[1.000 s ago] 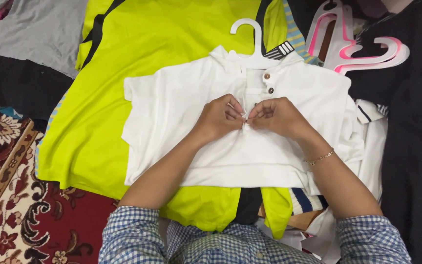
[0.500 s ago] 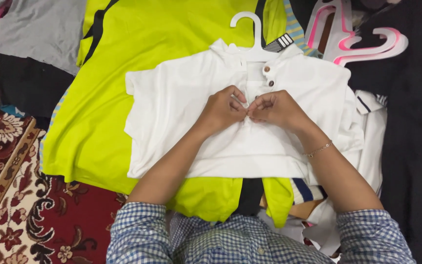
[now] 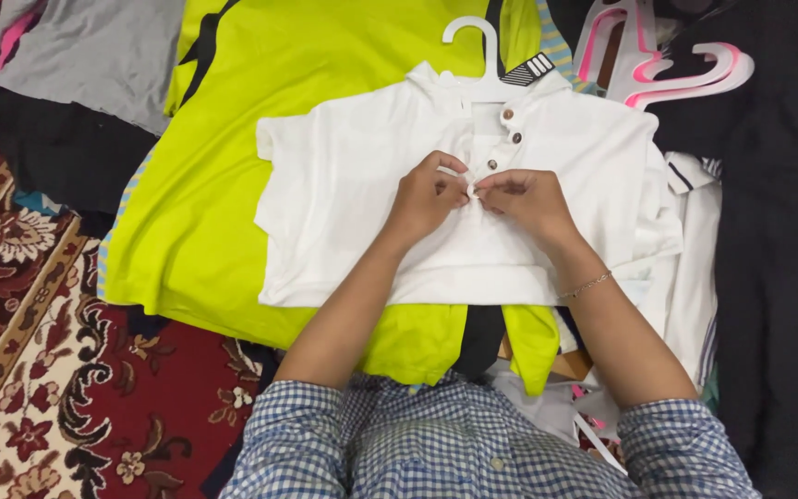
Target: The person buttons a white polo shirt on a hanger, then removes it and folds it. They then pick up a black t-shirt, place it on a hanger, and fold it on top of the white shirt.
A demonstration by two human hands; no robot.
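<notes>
**Head view: two hands at a shirt's button placket**

Head view shows a small white cotton shirt (image 3: 362, 194) on a white plastic hanger (image 3: 484, 65), lying flat on a neon yellow jersey (image 3: 187, 185). Left hand (image 3: 427, 196) and right hand (image 3: 526, 199) meet, fingertips pinched together on the placket below two brown buttons (a third sits just above them). Since a second ago, both hands have barely shifted on the placket.

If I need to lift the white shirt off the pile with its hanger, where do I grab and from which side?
Probably the white hanger's hook. It sticks out past the collar of the white shirt at the far edge, lying flat on the yellow garment, so come from the far side. The left hand and right hand pinch the button placket.
</notes>
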